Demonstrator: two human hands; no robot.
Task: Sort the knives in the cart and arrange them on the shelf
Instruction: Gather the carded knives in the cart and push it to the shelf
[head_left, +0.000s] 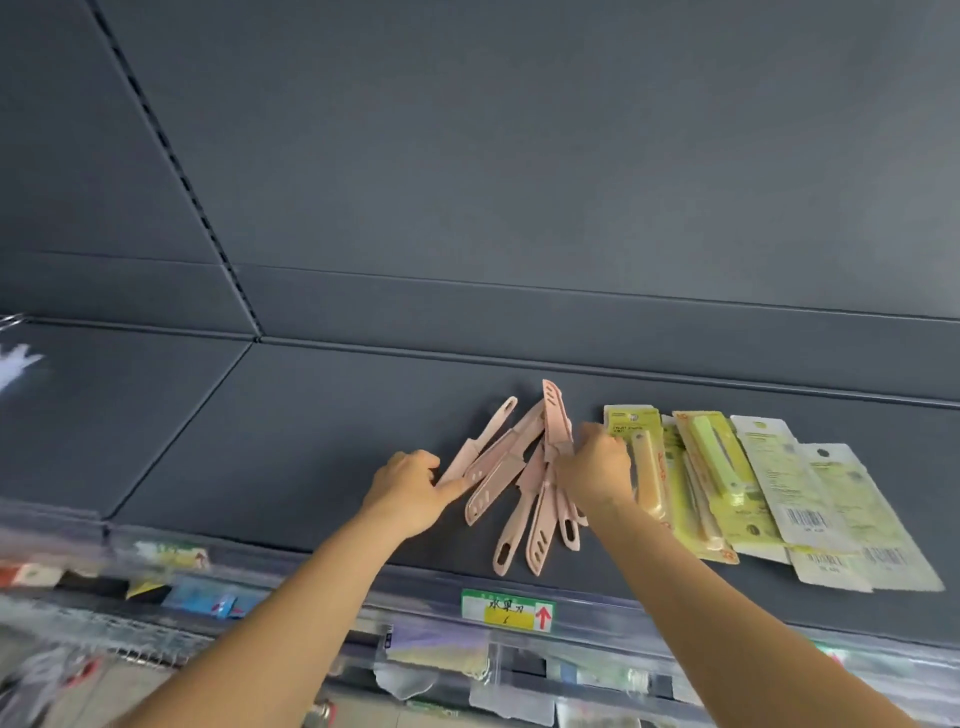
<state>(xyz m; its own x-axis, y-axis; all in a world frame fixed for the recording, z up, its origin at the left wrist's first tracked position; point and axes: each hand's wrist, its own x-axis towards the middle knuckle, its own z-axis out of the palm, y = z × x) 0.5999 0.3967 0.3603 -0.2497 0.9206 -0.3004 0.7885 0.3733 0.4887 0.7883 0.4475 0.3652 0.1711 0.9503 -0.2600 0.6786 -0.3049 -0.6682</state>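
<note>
The left hand (410, 488) is pinching the left end of the pink knives (511, 499) fanned on the shelf (311, 441) while the right hand (597, 473) is curling round their middle, and tugging this crossed pile risks sliding some off the near edge.

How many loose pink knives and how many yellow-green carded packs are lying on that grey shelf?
Loose pink knives: 7 in sight, overlapping, so perhaps more
Yellow-green carded packs: 5 in sight, stacked, so perhaps more
Total: at least 12
</note>
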